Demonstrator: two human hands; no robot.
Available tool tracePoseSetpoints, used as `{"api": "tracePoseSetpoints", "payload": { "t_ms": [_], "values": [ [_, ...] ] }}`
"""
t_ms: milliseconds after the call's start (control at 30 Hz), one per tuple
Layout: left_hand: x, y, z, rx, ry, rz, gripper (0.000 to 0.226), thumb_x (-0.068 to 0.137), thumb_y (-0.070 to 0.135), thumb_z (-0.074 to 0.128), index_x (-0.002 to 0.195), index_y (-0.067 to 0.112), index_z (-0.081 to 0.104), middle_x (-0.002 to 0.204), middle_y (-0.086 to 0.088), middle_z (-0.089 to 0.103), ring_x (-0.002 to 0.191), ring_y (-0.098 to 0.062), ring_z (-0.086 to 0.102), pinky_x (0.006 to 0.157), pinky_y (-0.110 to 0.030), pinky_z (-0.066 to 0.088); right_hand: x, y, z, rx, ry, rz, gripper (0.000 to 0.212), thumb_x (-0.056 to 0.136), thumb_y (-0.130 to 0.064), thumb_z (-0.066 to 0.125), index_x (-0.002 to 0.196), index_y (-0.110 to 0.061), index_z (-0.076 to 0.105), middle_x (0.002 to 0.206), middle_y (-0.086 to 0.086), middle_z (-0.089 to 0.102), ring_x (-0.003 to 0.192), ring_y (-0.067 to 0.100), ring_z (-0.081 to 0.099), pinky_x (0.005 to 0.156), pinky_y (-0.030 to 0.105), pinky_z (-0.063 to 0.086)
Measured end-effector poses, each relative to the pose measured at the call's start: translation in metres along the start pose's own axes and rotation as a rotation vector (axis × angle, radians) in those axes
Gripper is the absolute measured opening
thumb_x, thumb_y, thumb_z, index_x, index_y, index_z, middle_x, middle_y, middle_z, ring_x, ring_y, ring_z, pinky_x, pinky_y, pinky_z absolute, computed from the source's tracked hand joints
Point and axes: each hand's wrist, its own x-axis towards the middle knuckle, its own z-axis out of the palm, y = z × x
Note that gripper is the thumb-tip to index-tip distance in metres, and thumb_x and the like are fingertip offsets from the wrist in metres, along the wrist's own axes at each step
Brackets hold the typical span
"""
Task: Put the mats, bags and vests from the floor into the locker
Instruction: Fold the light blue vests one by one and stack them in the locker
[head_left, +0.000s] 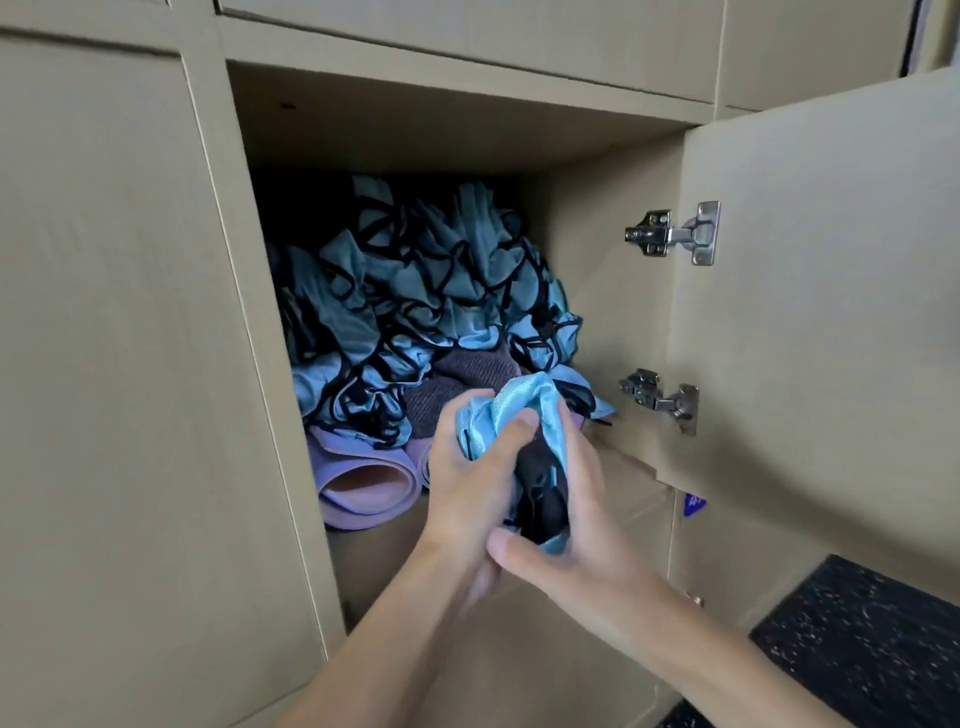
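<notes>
Both hands are busy at the locker mouth. Left hand (462, 488) curled round the upper end of a bunched vest (540, 408), fingers wrapped into the blue cloth. Right hand (587, 519) clamped on the lower end, thumb across the dark underside. No slack in either grip. Vest is balled up, blue with black trim, held just above the front edge of the locker (613, 249) shelf, not yet let go.

Door (810, 312) stands wide to my right, two hinges showing. Below it is a patch of black speckled floor (862, 629); only a small corner of it shows.

Inside, front and low: two rolled mats (363, 483), purple, side by side, ends toward me. The right one is mostly hidden behind my left hand. On top of them lies a dark grey-purple fold of cloth (467, 374); bag or something else, cannot tell. Over and behind that is a heap of vests (415, 291), same blue and black, filling much of the compartment toward the dark back.

Judgement: task looks far along. Two mats are in, many vests are in, and this one is at the threshold. Left to do with it: push it onto the heap and release. Bags are not clearly made out in here. Whether more things wait on the floor out of view, I cannot say.
</notes>
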Motion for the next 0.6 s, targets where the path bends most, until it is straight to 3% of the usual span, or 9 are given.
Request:
{"api": "tracePoseSetpoints", "payload": {
  "t_ms": [100, 200, 300, 400, 467, 533, 600],
  "values": [
    [0.016, -0.007, -0.007, -0.045, -0.174, -0.141, 0.024, 0.098, 0.017, 0.057, 0.121, 0.026, 0.058, 0.107, -0.004, 0.075, 0.098, -0.018, 0.072, 0.082, -0.033, 0.059, 0.023, 0.02, -0.002, -0.018, 0.003, 0.033, 0.105, 0.079, -0.015, 0.079, 0.137, -0.056, 0.001, 0.137, -0.041, 0.005, 0.122, -0.034, 0.02, 0.092, -0.004, 0.031],
    [0.036, -0.016, -0.014, -0.078, -0.333, -0.257, 0.035, 0.102, 0.018, 0.046, 0.135, 0.024, 0.054, 0.128, -0.004, 0.067, 0.12, -0.02, 0.063, 0.107, -0.04, 0.045, 0.047, 0.047, -0.007, -0.056, 0.155, 0.003, 0.095, 0.077, -0.013, 0.08, 0.135, -0.057, 0.02, 0.137, -0.03, 0.024, 0.125, -0.017, 0.039, 0.1, 0.007, 0.038],
    [0.067, -0.036, -0.017, 0.104, -0.459, -0.279, 0.044, 0.096, 0.036, 0.047, 0.14, 0.032, 0.049, 0.137, 0.005, 0.061, 0.13, -0.016, 0.054, 0.117, -0.046, 0.031, 0.069, 0.073, -0.014, -0.224, 0.377, -0.054, 0.079, 0.075, -0.006, 0.076, 0.135, -0.045, 0.041, 0.133, -0.014, 0.042, 0.122, -0.005, 0.047, 0.101, 0.013, 0.041],
    [0.092, -0.063, -0.015, 0.442, -0.342, -0.239, 0.071, 0.075, 0.051, 0.054, 0.144, 0.052, 0.036, 0.141, 0.023, 0.052, 0.135, -0.008, 0.045, 0.119, -0.045, 0.027, 0.088, 0.107, -0.03, -0.332, 0.553, -0.054, 0.075, 0.072, -0.001, 0.076, 0.138, -0.025, 0.049, 0.135, -0.002, 0.042, 0.125, 0.004, 0.046, 0.104, 0.01, 0.035],
    [0.1, -0.084, -0.019, 0.743, -0.27, -0.141, 0.098, 0.066, 0.057, 0.053, 0.154, 0.044, 0.011, 0.151, 0.019, 0.04, 0.141, -0.005, 0.036, 0.121, -0.038, 0.024, 0.097, 0.134, -0.044, -0.472, 0.529, 0.094, 0.079, 0.075, -0.014, 0.078, 0.144, -0.022, 0.041, 0.145, 0.005, 0.032, 0.135, 0.02, 0.038, 0.113, 0.023, 0.03],
    [0.102, -0.103, -0.027, 1.135, -0.329, -0.052, 0.093, 0.07, 0.059, 0.048, 0.154, 0.041, 0.014, 0.154, 0.014, 0.037, 0.142, -0.008, 0.034, 0.119, -0.036, 0.027, 0.102, 0.157, -0.052, -0.852, 0.367, 0.382, 0.08, 0.084, -0.048, 0.066, 0.15, -0.029, 0.025, 0.158, 0.01, 0.012, 0.142, 0.033, 0.023, 0.117, 0.043, 0.021],
    [0.103, -0.115, -0.037, 1.489, -0.373, 0.073, 0.076, 0.076, 0.061, 0.047, 0.148, 0.042, 0.029, 0.151, 0.014, 0.04, 0.14, -0.01, 0.035, 0.116, -0.035, 0.029, 0.108, 0.169, -0.054, -1.048, 0.275, 0.479, 0.079, 0.088, -0.065, 0.046, 0.152, -0.029, 0.016, 0.163, 0.007, -0.002, 0.145, 0.036, 0.013, 0.116, 0.049, 0.016]
  ]
}}
